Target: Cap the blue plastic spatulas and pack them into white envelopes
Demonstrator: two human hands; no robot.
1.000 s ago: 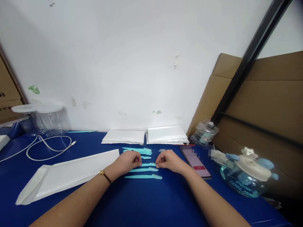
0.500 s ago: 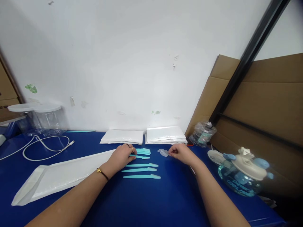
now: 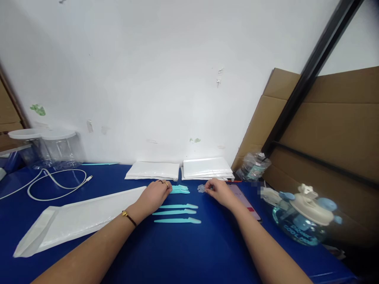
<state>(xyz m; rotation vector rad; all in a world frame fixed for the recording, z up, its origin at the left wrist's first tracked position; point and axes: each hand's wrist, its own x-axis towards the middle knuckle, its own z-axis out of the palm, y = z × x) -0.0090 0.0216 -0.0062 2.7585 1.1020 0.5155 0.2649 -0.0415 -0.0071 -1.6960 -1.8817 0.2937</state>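
My left hand (image 3: pixel 155 194) is closed over the handle ends of a small pile of turquoise eyebrow razors (image 3: pixel 180 189), its fingertips hiding the handles. Nearer to me, several more eyebrow razors (image 3: pixel 177 221) lie side by side, blades to the right. To the right of the pile is a little heap of translucent plastic blade covers (image 3: pixel 201 188). My right hand (image 3: pixel 218 192) touches that heap with thumb and fingers pinched together. Its fingers partly hide the cover between them.
A long white padded mailer (image 3: pixel 79 217) lies on the left of the blue table. Stacks of white mailers (image 3: pixel 207 169) stand against the wall. On the right are a phone (image 3: pixel 247 203) and a drink bottle (image 3: pixel 302 221). A white cable (image 3: pixel 56 171) and lidded clear jars (image 3: pixel 60 148) are at the left.
My left hand has shifted slightly away from me, and the separate razor by its fingers now lies against the pile. My right hand has moved a little left over the covers, revealing the phone.
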